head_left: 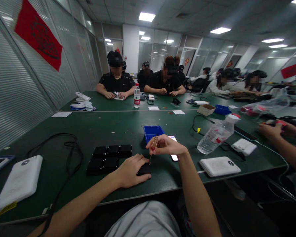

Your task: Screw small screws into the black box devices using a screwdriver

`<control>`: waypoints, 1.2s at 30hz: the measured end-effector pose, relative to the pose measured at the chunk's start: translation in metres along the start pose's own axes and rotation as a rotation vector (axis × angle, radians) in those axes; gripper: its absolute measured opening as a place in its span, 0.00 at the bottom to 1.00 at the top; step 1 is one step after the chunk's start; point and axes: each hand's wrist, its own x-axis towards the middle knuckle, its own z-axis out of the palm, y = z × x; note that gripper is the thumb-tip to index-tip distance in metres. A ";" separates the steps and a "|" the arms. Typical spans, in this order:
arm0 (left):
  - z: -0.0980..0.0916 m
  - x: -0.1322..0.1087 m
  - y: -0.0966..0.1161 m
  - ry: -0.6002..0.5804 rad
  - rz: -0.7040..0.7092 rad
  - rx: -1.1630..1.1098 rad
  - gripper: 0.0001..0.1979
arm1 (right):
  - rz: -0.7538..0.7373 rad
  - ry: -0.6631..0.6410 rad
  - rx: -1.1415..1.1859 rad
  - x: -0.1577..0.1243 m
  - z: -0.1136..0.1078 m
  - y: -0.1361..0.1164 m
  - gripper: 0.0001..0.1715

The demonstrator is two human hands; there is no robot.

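My left hand is wrapped over a small black box on the green table, holding it down. In my right hand, a screwdriver with a clear amber handle is pinched upright between the fingers. Its thin shaft points down to the corner of the black box. Left of my left hand, several similar black boxes stand in two rows. Just beyond my right hand is a blue tray; a phone with a lit screen lies partly hidden behind my right wrist.
On the right are a large water bottle, a white power bank and cables. Another white device and a black cable lie on the left. People sit across the table; a person's hands show at the far right.
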 end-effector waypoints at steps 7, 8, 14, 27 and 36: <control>-0.002 0.001 0.002 -0.008 -0.012 -0.009 0.19 | -0.067 0.146 0.079 0.002 -0.002 0.004 0.16; -0.002 0.000 0.002 -0.010 -0.014 -0.010 0.19 | -0.061 0.171 0.085 0.002 -0.002 0.004 0.17; -0.001 -0.001 0.001 -0.001 -0.009 -0.023 0.20 | -0.052 0.299 0.044 0.007 -0.001 0.003 0.19; -0.003 -0.001 0.004 -0.005 -0.015 -0.048 0.25 | 0.229 0.128 -0.176 0.010 -0.002 0.016 0.22; -0.005 -0.002 0.002 0.034 0.020 -0.033 0.24 | 0.358 0.028 -0.329 0.010 -0.003 0.016 0.14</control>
